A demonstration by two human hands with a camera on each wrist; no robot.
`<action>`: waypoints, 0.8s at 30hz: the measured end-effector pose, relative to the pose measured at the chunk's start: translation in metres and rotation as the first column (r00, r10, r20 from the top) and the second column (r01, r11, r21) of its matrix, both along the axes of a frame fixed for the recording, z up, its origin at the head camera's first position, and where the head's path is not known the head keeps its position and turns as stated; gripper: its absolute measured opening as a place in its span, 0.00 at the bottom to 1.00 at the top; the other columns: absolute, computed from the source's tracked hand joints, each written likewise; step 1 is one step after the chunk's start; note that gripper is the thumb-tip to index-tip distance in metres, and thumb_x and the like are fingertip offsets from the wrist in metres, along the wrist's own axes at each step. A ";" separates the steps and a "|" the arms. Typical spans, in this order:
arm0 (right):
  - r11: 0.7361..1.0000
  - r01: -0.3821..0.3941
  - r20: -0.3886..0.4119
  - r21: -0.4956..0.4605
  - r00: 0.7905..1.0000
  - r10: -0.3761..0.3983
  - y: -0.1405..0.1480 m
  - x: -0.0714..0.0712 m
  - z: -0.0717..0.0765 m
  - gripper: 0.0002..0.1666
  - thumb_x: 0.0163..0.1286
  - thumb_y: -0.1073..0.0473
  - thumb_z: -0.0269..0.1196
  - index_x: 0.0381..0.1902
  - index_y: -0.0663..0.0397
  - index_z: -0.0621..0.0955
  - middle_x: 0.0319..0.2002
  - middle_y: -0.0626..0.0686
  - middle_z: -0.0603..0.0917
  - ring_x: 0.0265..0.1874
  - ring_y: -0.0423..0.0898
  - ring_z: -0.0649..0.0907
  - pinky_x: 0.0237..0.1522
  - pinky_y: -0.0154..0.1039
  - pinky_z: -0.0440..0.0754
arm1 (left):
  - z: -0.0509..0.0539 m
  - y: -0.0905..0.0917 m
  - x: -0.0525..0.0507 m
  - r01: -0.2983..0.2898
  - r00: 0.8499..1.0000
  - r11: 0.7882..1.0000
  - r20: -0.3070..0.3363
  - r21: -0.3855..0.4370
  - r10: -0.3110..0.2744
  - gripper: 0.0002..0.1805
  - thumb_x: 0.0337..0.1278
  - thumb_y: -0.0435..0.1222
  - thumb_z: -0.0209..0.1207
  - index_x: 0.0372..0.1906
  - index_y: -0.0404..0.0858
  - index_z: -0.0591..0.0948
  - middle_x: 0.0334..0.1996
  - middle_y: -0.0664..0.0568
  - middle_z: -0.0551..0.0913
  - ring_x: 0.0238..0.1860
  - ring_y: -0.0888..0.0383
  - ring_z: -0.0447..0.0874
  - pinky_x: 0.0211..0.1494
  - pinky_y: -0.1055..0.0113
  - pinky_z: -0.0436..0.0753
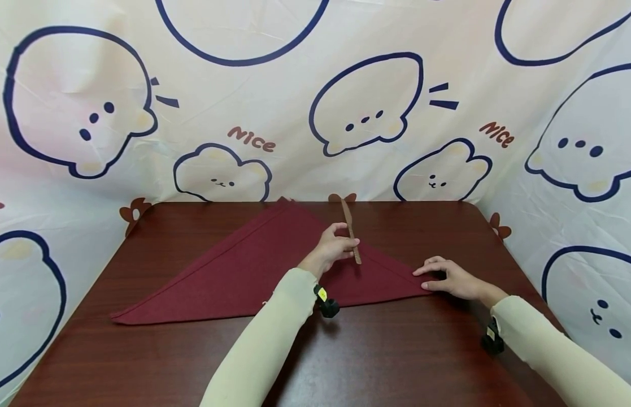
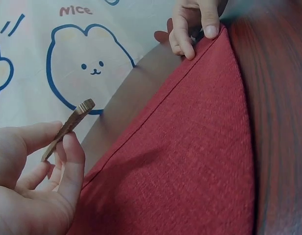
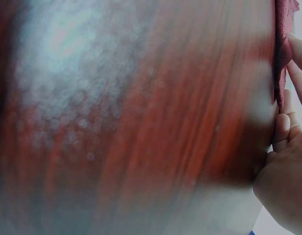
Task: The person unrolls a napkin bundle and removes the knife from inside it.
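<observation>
A dark red cloth (image 1: 234, 277), folded into a triangle, lies on the table with its peak at the back edge. Over its right half my left hand (image 1: 331, 249) holds a slim wooden knife (image 1: 348, 217) between thumb and fingers, raised above the cloth. The knife's grooved end (image 2: 85, 105) shows in the left wrist view. At the cloth's right corner, my right hand (image 1: 455, 280) pinches the edge between thumb and fingers. In the right wrist view, the cloth edge (image 3: 283, 54) bulges beside the right fingers, partly cut off by the frame.
The dark brown wooden table (image 1: 386, 350) spreads in front of the cloth. A pale curtain (image 1: 295, 102) with cartoon drawings hangs right behind the table and along both sides. Each wrist carries a small black camera (image 1: 326, 304).
</observation>
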State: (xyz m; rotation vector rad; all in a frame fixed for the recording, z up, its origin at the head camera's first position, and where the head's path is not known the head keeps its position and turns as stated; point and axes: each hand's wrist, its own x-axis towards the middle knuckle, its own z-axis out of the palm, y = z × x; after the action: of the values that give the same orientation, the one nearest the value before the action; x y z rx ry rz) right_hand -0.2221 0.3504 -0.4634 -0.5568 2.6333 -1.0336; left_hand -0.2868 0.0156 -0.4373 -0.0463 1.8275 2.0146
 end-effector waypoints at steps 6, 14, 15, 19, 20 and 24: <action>1.000 -0.005 -0.009 -0.005 1.000 0.005 -0.001 0.001 0.002 0.18 0.67 0.54 0.69 0.55 0.47 0.87 0.55 0.54 0.77 0.52 0.34 0.70 0.58 0.54 0.71 | -0.003 0.007 -0.001 -0.016 1.000 1.000 0.024 0.017 0.015 0.34 0.65 0.31 0.63 0.74 0.42 0.65 0.45 0.47 0.80 0.37 0.60 0.81 0.41 0.71 0.85; 1.000 -0.009 -0.021 -0.003 1.000 0.009 -0.001 0.000 0.000 0.18 0.67 0.54 0.69 0.55 0.46 0.87 0.55 0.54 0.77 0.52 0.32 0.70 0.59 0.54 0.71 | -0.006 0.013 0.001 -0.031 0.999 1.000 0.036 -0.001 0.031 0.33 0.65 0.31 0.64 0.72 0.42 0.67 0.49 0.44 0.79 0.36 0.60 0.81 0.41 0.69 0.86; 1.000 -0.008 -0.022 -0.002 1.000 0.008 -0.001 0.000 0.000 0.18 0.67 0.54 0.69 0.55 0.46 0.87 0.55 0.54 0.77 0.52 0.32 0.70 0.59 0.54 0.71 | -0.006 0.014 0.001 -0.034 0.999 0.999 0.037 -0.006 0.034 0.32 0.65 0.31 0.64 0.72 0.43 0.68 0.49 0.44 0.80 0.36 0.59 0.82 0.43 0.68 0.87; 1.000 -0.004 -0.017 0.002 1.000 0.004 0.000 0.000 0.000 0.18 0.67 0.54 0.69 0.55 0.46 0.87 0.55 0.54 0.77 0.52 0.32 0.69 0.59 0.55 0.71 | -0.004 0.019 0.005 -0.049 0.998 0.999 0.041 -0.022 0.050 0.31 0.65 0.30 0.63 0.70 0.42 0.70 0.50 0.44 0.81 0.38 0.59 0.84 0.44 0.66 0.88; 1.000 -0.003 -0.016 0.002 1.000 0.003 0.000 0.001 0.001 0.18 0.67 0.54 0.69 0.55 0.46 0.87 0.55 0.54 0.77 0.52 0.32 0.70 0.59 0.55 0.71 | -0.004 0.020 0.006 -0.049 0.998 0.998 0.042 -0.024 0.050 0.30 0.64 0.30 0.64 0.70 0.42 0.70 0.50 0.44 0.81 0.38 0.59 0.84 0.44 0.66 0.88; 1.000 -0.004 -0.013 0.001 1.000 0.004 -0.001 0.001 0.001 0.18 0.67 0.54 0.69 0.55 0.46 0.87 0.55 0.54 0.77 0.52 0.33 0.70 0.59 0.54 0.70 | -0.005 0.025 0.005 -0.041 0.997 0.999 0.060 -0.010 0.041 0.32 0.65 0.31 0.64 0.72 0.43 0.70 0.57 0.42 0.79 0.40 0.59 0.83 0.45 0.67 0.87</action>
State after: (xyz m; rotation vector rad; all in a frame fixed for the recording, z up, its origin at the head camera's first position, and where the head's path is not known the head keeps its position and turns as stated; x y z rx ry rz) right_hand -0.2213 0.3495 -0.4625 -0.5705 2.6421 -1.0312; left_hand -0.2815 0.0404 -0.4418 -0.1467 1.8125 2.0107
